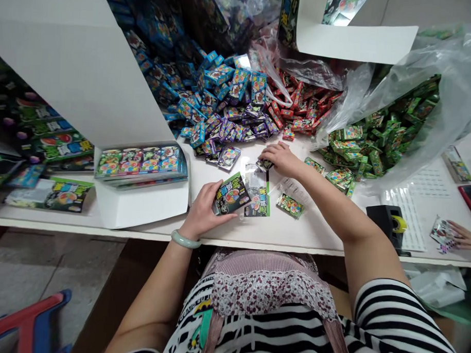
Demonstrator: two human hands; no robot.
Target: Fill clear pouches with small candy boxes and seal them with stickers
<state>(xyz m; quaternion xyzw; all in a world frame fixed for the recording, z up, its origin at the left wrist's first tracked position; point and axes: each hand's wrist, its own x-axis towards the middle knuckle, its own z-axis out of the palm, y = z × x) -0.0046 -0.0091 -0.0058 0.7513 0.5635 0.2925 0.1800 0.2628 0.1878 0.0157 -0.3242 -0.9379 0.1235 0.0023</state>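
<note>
The left hand has its fingers clamped on a dark box at the desk centre; at two o'clock, the right hand pinches a small packet (purple pile at twelve).

White table, long front edge toward the viewer, surface crowded at the back. Back centre: heap of blue and purple boxes, touching a smaller heap of red boxes to its right; far right, green boxes spill from a clear plastic bag. Left: open white carton with a row of packs inside, flat green packs beside it; centre front, clear sachets; right front, black tape dispenser on a printed sheet.
</note>
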